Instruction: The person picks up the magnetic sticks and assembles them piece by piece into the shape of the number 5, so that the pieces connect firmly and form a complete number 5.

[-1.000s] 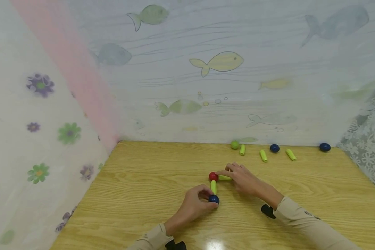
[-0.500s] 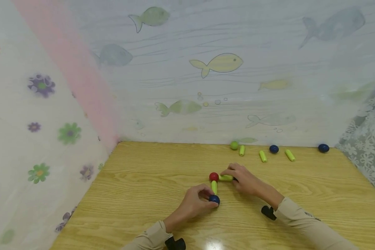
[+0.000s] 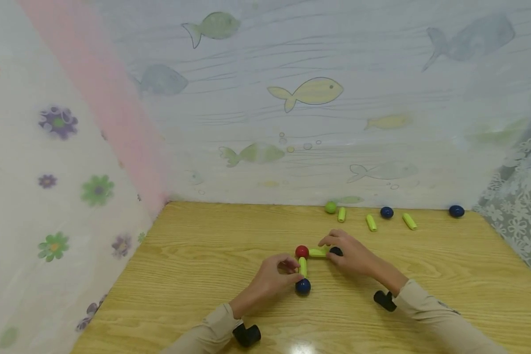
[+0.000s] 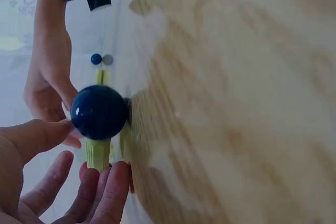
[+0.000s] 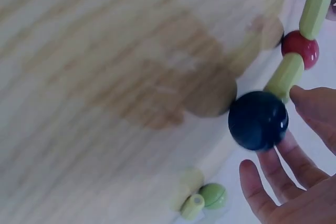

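Note:
A red ball [image 3: 302, 251] forms the corner of an L-shaped piece on the wooden table. One yellow-green stick [image 3: 303, 268] runs from it toward the front and ends in a blue ball [image 3: 303, 287]. The other stick [image 3: 317, 252] points right, with a dark blue ball [image 5: 258, 120] at its end. My left hand [image 3: 271, 279] is beside the front stick, its thumb tip right at the blue ball and its fingers loosely spread. Around the right-hand ball, my right hand [image 3: 353, 253] has its fingers apart, the thumb close to the stick.
Along the table's back edge lie a green ball [image 3: 331, 207], several yellow-green sticks [image 3: 371, 223] and two more blue balls [image 3: 387, 212]. A fish-patterned curtain [image 3: 305, 128] hangs behind the table, and a flowered one [image 3: 22, 206] at the left.
My right hand has drawn back from the red ball to the right, uncovering the right stick and its dark ball. My left fingers have loosened from the front blue ball and shifted slightly back.

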A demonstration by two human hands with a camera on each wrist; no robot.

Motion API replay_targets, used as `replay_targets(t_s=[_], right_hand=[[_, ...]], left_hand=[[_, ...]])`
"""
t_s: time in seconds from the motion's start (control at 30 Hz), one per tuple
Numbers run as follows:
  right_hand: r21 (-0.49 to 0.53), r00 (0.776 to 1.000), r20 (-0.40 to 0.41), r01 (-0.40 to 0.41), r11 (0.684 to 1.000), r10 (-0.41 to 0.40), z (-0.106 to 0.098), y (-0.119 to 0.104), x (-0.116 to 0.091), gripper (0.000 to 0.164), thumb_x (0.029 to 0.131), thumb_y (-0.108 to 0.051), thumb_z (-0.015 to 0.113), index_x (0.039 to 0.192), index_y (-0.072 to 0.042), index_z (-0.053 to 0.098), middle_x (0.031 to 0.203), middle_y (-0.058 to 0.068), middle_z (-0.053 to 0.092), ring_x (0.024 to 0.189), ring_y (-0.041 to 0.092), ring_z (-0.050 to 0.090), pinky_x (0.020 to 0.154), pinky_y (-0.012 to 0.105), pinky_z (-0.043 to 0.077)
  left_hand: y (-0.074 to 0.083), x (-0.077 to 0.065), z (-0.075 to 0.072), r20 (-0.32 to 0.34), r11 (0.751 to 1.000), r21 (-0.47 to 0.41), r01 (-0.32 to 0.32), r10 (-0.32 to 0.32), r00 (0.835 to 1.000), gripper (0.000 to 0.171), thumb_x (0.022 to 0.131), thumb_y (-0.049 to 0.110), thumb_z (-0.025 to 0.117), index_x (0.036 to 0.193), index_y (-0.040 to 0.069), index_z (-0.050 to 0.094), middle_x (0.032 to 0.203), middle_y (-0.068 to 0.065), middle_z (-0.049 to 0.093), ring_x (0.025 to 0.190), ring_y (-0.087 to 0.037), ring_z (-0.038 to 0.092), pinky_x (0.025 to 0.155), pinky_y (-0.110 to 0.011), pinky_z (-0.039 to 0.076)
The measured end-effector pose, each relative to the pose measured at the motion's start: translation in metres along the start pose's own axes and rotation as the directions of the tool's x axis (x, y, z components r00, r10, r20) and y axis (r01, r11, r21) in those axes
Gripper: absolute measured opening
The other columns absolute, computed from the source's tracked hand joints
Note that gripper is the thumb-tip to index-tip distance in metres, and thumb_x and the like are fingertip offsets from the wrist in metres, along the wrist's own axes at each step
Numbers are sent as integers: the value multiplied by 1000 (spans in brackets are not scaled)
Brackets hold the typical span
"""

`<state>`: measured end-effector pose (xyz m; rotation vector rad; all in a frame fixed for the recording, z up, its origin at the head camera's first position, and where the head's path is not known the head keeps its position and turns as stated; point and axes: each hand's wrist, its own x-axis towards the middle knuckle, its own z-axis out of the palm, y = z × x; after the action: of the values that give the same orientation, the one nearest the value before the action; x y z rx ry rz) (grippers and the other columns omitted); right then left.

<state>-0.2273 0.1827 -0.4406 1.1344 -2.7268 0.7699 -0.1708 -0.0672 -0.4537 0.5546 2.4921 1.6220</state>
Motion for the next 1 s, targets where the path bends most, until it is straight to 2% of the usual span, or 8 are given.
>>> replay_targets(t_s=[0.2, 0.4, 0.63, 0.8, 1.0], right_hand=[[76, 1000, -12, -23, 997, 24, -10, 11, 1, 20, 90, -6, 64, 109, -3, 65, 101, 10, 59, 87, 23, 57, 72, 39, 49], [167, 998, -16, -60, 984, 63, -19, 27, 4, 20, 91, -3, 61, 109, 3, 64, 98, 15, 62, 82, 23, 58, 70, 38, 50], [207, 977, -38, -198, 958, 210, -35, 46, 12, 24, 88, 0, 63, 111, 5, 62, 103, 21, 60, 87, 30, 58, 73, 43, 49], [179, 966, -76, -230, 957, 246, -39, 68, 24, 30, 81, 11, 59, 110, 6, 63, 112, 26, 58, 96, 41, 56, 75, 49, 49], [133, 966, -92, -229, 964, 242, -40, 89, 37, 48, 66, 21, 45, 105, 7, 67, 110, 27, 57, 100, 48, 52, 67, 47, 53]], left_hand=[[-2, 14, -6, -4, 999, 36, 24, -24, 1000, 20, 83, 16, 74, 98, 6, 66, 98, -6, 63, 86, -15, 61, 75, -26, 50], [-2, 28, -8, -20, 999, 40, 27, -27, 999, 21, 82, 14, 75, 99, 6, 65, 104, -8, 61, 93, -23, 61, 79, -33, 50], [-4, 43, -8, -8, 998, 47, 31, -31, 999, 25, 79, 15, 78, 102, 11, 68, 114, -5, 56, 104, -25, 57, 85, -38, 48], [-9, 48, -10, 35, 1000, 2, 18, -18, 999, 27, 78, 12, 79, 103, 10, 69, 112, -3, 57, 104, -21, 57, 85, -31, 49], [-14, 51, -11, 92, 992, -121, 38, -27, 995, 30, 79, 7, 77, 108, 7, 68, 110, -3, 61, 105, -20, 60, 83, -25, 50]])
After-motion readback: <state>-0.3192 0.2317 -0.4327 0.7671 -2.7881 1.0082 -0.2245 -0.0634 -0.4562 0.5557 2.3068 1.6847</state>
